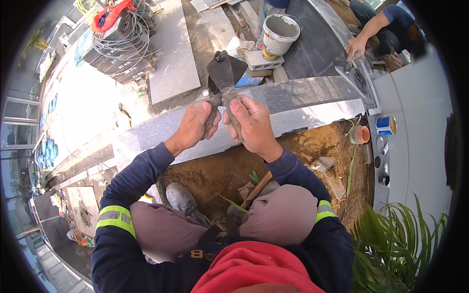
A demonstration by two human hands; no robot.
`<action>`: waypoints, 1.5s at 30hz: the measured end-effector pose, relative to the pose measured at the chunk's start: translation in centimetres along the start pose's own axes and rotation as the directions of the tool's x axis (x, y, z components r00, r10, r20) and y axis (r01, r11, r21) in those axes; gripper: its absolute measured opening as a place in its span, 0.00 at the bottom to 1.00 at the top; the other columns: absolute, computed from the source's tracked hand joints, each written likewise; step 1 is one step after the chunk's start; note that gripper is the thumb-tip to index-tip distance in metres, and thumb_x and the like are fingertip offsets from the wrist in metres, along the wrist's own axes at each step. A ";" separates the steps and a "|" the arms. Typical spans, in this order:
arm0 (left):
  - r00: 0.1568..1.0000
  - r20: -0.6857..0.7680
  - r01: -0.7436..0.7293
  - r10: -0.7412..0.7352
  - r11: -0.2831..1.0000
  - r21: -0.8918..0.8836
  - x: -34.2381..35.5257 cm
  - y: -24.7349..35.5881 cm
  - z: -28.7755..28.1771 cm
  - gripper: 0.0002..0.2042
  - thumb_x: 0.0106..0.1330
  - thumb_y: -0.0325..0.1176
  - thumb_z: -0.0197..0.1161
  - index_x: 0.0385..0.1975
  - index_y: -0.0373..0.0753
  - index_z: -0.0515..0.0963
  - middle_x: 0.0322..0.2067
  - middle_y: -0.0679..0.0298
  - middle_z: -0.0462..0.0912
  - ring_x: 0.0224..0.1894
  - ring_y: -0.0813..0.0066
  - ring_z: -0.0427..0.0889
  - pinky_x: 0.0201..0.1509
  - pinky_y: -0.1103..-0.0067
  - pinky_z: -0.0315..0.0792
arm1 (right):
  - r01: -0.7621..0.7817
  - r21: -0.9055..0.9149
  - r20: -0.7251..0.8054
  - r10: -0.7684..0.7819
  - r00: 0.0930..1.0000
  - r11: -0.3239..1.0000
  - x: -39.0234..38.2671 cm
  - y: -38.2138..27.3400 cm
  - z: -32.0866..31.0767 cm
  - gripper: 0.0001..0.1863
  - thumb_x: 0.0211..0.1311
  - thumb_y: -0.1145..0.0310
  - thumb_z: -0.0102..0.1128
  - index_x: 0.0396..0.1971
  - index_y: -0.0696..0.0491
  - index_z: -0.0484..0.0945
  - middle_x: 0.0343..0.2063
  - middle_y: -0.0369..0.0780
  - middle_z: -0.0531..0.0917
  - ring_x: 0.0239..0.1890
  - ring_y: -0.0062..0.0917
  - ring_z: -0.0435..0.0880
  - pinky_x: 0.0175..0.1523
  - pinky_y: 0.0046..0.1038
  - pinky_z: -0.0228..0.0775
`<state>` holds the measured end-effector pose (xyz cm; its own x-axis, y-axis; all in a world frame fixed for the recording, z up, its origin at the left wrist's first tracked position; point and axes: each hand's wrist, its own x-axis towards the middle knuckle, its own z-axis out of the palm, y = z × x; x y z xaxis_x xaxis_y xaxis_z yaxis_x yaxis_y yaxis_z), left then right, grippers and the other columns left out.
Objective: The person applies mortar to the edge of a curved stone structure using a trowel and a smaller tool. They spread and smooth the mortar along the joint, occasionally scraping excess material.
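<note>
Over the front stone edging, my left hand (195, 122) is closed round a mortar-caked handle. My right hand (251, 122) grips the handle of a trowel (223, 75), its thumb lying along the top. Beyond my hands two dark, pointed blades overlap, so the left handle looks like that of a second trowel. A dark lump (219, 56) shows at the far end of the blades. Exactly which blade belongs to which handle is hard to make out. Under both hands runs a pale stone slab edge (298, 118).
A mortar-filled bucket (280, 35) stands on blocks (264, 61) beyond the edging. Stacked weights (119, 61) with coiled cable sit far left. At the right, a co-worker's hand (356, 48) reaches down near a metal frame. Below me lies a dirt trench (210, 171); a palm (395, 244) grows near right.
</note>
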<state>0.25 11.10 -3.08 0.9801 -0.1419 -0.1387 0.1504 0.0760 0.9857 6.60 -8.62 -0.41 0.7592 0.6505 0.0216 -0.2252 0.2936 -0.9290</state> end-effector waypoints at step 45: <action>0.808 0.132 -0.235 0.575 0.108 0.966 -0.5 -0.3 -6.0 0.20 0.64 0.47 0.67 0.44 0.37 0.73 0.33 0.59 0.81 0.31 0.57 0.83 0.31 0.68 0.76 | -0.258 0.161 0.159 0.233 0.959 0.953 -0.9 -8.8 -8.9 0.21 0.78 0.56 0.45 0.43 0.62 0.74 0.22 0.39 0.79 0.09 0.12 0.68 0.12 0.14 0.57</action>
<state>0.51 17.07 -3.89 0.8609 -0.2011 0.4673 -0.3386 -0.9121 0.2313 13.32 -18.09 4.42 0.5787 0.8039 -0.1374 -0.5089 0.2243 -0.8311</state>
